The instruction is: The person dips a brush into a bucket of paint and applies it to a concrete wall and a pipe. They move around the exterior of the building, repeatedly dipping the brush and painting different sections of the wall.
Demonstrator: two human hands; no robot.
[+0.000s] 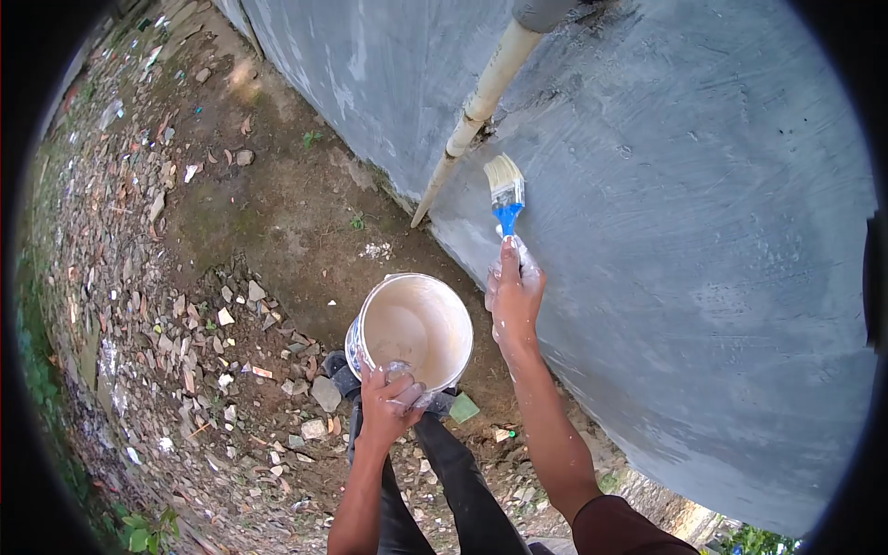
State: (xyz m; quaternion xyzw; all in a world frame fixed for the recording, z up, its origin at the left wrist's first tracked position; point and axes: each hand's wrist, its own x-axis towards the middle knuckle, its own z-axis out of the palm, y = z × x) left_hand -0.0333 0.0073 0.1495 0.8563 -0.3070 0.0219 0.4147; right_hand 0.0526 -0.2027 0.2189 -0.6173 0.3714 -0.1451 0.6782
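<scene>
My right hand point(516, 287), spotted with white paint, is closed round the blue handle of a paintbrush point(507, 190). The brush points up, its pale, paint-coated bristles close to the grey wall point(666, 259) beside the pipe. Lower down, my left hand point(388, 400) grips the near rim of a white bucket point(462, 319), fingers hooked over the edge and smeared with paint. The bucket tilts toward me, and its inside is coated with whitish residue around thin, pale liquid at the bottom.
A cream pipe point(481, 97) runs down along the wall to the ground. Bare soil point(287, 222) lies at the wall's foot. Broken stones and rubble point(185, 361) spread across the left. My legs point(458, 472) in dark trousers stand below the bucket, near a green tile piece point(464, 408).
</scene>
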